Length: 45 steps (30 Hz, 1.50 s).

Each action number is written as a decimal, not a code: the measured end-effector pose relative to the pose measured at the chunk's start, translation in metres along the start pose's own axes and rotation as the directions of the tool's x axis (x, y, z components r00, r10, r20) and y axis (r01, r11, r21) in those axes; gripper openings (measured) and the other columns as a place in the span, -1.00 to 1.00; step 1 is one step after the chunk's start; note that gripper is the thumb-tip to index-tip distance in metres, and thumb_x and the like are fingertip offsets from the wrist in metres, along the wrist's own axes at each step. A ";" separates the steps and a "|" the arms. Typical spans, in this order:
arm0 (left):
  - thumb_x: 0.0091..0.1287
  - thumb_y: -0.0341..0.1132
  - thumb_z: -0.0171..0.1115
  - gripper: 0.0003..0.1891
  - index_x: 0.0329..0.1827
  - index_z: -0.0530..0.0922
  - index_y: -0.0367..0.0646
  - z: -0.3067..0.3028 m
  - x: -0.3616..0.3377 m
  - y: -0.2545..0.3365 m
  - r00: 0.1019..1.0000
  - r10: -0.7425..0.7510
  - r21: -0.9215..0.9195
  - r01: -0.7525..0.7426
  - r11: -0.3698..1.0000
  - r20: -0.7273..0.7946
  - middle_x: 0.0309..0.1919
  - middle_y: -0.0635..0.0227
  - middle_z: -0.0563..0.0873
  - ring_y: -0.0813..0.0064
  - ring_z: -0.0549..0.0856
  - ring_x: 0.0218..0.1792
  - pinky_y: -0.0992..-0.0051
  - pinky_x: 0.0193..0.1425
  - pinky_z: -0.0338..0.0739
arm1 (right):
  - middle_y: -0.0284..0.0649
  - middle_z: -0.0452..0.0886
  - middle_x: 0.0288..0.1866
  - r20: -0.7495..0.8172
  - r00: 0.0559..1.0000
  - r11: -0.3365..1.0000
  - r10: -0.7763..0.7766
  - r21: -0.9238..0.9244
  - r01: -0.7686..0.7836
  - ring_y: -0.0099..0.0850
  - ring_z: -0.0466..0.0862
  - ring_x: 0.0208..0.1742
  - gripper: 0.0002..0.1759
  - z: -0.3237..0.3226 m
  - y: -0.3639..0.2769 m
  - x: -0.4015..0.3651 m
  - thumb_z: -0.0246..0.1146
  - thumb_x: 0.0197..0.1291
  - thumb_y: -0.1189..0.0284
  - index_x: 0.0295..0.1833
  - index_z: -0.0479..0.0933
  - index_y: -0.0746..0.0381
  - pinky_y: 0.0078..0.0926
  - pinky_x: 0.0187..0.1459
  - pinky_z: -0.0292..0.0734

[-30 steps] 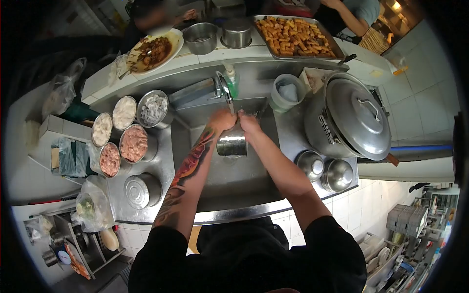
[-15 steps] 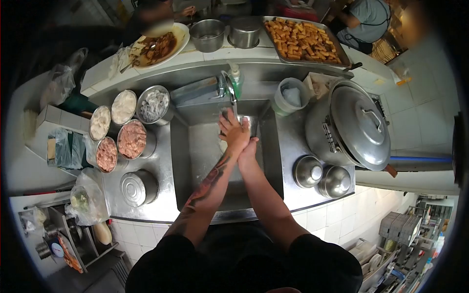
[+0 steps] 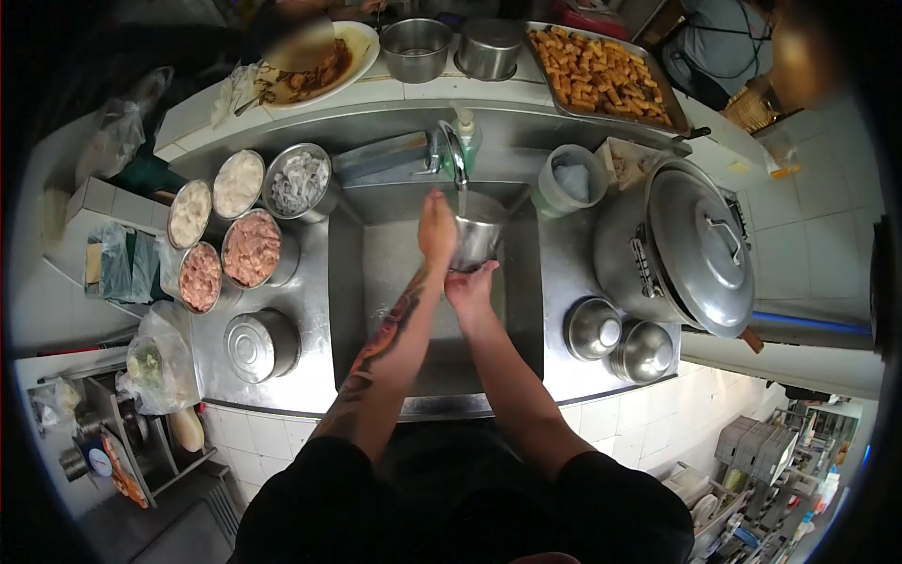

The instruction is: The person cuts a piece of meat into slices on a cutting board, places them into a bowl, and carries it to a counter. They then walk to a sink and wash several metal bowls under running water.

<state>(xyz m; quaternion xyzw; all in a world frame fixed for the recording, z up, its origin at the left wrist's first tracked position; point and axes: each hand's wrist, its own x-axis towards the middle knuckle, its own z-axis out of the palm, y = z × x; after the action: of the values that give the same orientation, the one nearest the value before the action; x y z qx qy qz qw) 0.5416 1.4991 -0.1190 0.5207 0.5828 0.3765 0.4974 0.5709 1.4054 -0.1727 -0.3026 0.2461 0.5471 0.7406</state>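
Note:
A metal pot (image 3: 482,226) is under the curved faucet (image 3: 454,155), inside the steel sink (image 3: 385,310). My left hand (image 3: 437,232) lies along the pot's left side, fingers stretched toward the faucet. Below it, my right hand (image 3: 470,284) cups the near lower edge of the pot, thumb pointing right. Between them the two hands hold the pot. A green soap bottle (image 3: 466,136) with a pump stands behind the faucet. The pot's inside cannot be made out.
Metal containers of raw meat (image 3: 252,247) and pale food (image 3: 238,183) crowd the left counter, near a lidded tin (image 3: 258,346). At right are a plastic tub (image 3: 570,183), two upturned metal bowls (image 3: 594,329) and a large lidded pot (image 3: 691,249). Fried pieces fill a tray (image 3: 672,120) behind.
My hands were pressed together in front of the pot. They have parted: the left is now at the pot's side, the right under its near edge. More of the pot shows.

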 end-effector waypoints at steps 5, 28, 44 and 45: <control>0.59 -0.03 -0.20 -0.40 0.45 0.40 -0.33 0.030 -0.019 -0.031 0.919 0.227 0.238 -0.153 0.959 -0.321 0.34 -0.16 0.54 -0.11 0.48 0.39 0.18 0.50 0.28 | -0.11 0.27 0.61 0.058 0.994 0.995 -0.093 -0.038 0.096 -0.06 0.36 0.55 -0.08 -0.004 -0.012 0.022 -0.39 0.48 -0.32 0.63 0.10 0.15 0.00 0.53 0.26; 0.60 0.02 -0.09 -0.56 0.14 0.59 -0.13 -0.057 0.023 -0.003 0.725 -0.094 0.150 -0.014 0.989 0.682 0.08 0.33 0.62 0.42 0.61 0.06 0.44 0.18 0.51 | -0.45 0.47 -0.61 0.579 0.672 -0.106 -0.461 -0.788 0.606 -0.68 0.38 -0.54 -0.54 0.060 -0.094 -0.024 0.44 0.30 0.21 -0.54 0.55 0.28 -0.51 -0.52 0.28; 0.53 -0.01 0.11 -0.43 0.47 0.40 -0.15 0.019 -0.013 -0.098 0.901 0.418 0.250 -0.381 0.890 -0.116 0.41 0.13 0.48 0.07 0.45 0.37 0.16 0.31 0.49 | 0.18 0.69 -0.03 0.518 0.677 0.041 -0.523 -0.778 0.627 -0.05 0.72 -0.04 -0.62 0.067 -0.008 0.015 0.09 0.50 0.23 0.08 0.56 0.35 -0.17 0.00 0.57; 0.52 -0.03 0.17 -0.47 0.44 0.42 -0.09 0.010 -0.005 -0.115 0.998 0.007 -0.406 0.019 0.914 0.064 0.32 0.19 0.56 0.19 0.54 0.26 0.23 0.29 0.51 | 0.20 0.69 -0.02 0.570 0.672 -0.084 -0.473 -0.788 0.610 0.04 0.72 -0.03 -0.54 0.056 0.005 0.016 0.07 0.50 0.14 0.11 0.55 0.34 -0.12 0.01 0.57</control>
<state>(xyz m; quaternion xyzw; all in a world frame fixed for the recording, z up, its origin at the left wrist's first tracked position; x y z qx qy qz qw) 0.5244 1.4735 -0.2299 0.4160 0.4773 0.4709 0.6143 0.5722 1.4570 -0.1456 -0.7296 -0.3342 0.2403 0.5461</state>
